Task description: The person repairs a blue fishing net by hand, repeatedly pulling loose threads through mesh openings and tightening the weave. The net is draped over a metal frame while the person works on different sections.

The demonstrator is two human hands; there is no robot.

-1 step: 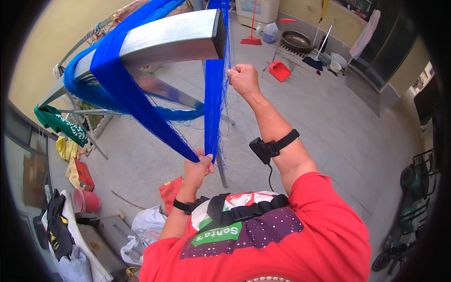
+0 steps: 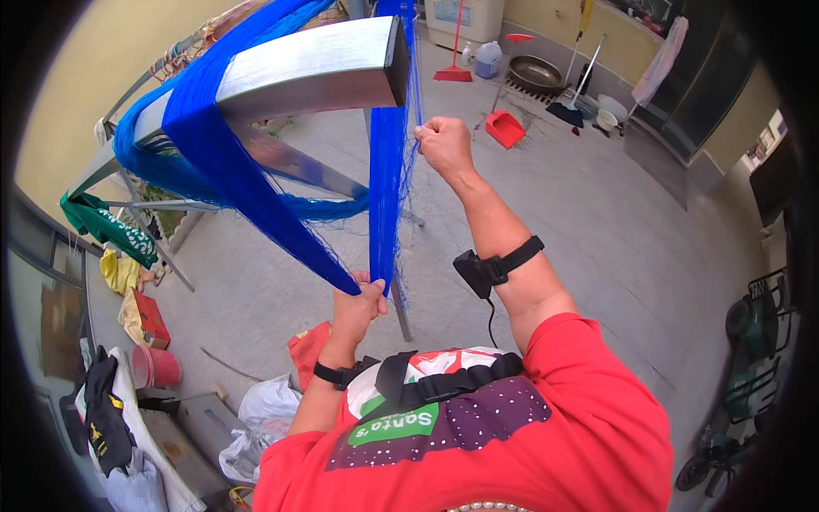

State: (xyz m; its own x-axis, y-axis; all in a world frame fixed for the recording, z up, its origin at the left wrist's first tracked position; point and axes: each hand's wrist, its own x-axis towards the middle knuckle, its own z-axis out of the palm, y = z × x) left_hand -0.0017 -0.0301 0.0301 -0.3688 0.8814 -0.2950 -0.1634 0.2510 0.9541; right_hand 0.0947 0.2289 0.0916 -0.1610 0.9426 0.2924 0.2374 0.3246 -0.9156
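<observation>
A long skein of bright blue yarn (image 2: 229,158) is draped over a square metal bar (image 2: 303,72). Its two sides come down to a narrow loop low in front of me. My left hand (image 2: 357,305) is closed round the bottom of that loop, pulling it taut. Higher up and to the right, my right hand (image 2: 445,147) pinches a few thin blue strands beside the skein's right side. Loose, frayed threads stick out along that edge. Darker teal-blue yarn (image 2: 162,166) hangs farther back on the same metal stand.
A green cloth (image 2: 107,229) hangs from the stand at left. Below it are a pink bucket (image 2: 156,367) and white plastic bags (image 2: 266,418). At the far wall are a red dustpan (image 2: 505,130), a broom (image 2: 453,75) and a metal basin (image 2: 536,75). A dark wheeled cart (image 2: 751,341) stands right.
The view has shifted very slightly, and the right hand sits a touch farther right of the skein. Both hands keep their hold.
</observation>
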